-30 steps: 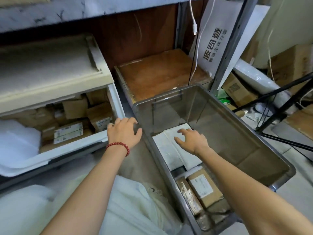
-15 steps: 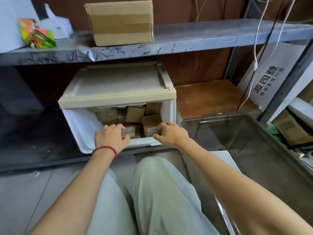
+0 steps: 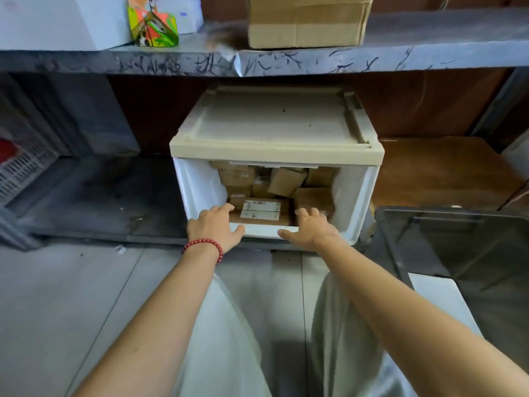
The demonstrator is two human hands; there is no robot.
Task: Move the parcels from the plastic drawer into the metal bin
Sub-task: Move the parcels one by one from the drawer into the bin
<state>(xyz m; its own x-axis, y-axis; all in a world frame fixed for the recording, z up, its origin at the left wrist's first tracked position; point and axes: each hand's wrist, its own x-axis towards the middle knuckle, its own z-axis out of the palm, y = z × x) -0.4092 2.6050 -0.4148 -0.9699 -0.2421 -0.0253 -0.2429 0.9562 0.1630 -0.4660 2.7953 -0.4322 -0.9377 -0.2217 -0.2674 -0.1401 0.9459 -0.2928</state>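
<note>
The white plastic drawer (image 3: 359, 196) stands pulled out of its cream cabinet (image 3: 274, 124) under a grey shelf. Several brown cardboard parcels fill it; a flat parcel with two white labels (image 3: 262, 210) lies at the front. My left hand (image 3: 214, 226), with a red bead bracelet, grips the drawer's front rim, fingers over the edge and thumb on the front face. My right hand (image 3: 312, 227) holds the same rim further right. The metal bin (image 3: 446, 213) sits on the floor at the right, with a white parcel (image 3: 440, 299) in it.
A large cardboard box (image 3: 306, 21) and a colourful packet (image 3: 153, 28) stand on the shelf above. A grey slotted crate (image 3: 20, 167) is at the far left. A wooden board (image 3: 446, 173) lies behind the bin. My knees in light trousers (image 3: 229, 339) are below the drawer.
My right hand left the white parcels in the bin and came over to the drawer's front rim. My view swung left and up from the bin to the drawer.
</note>
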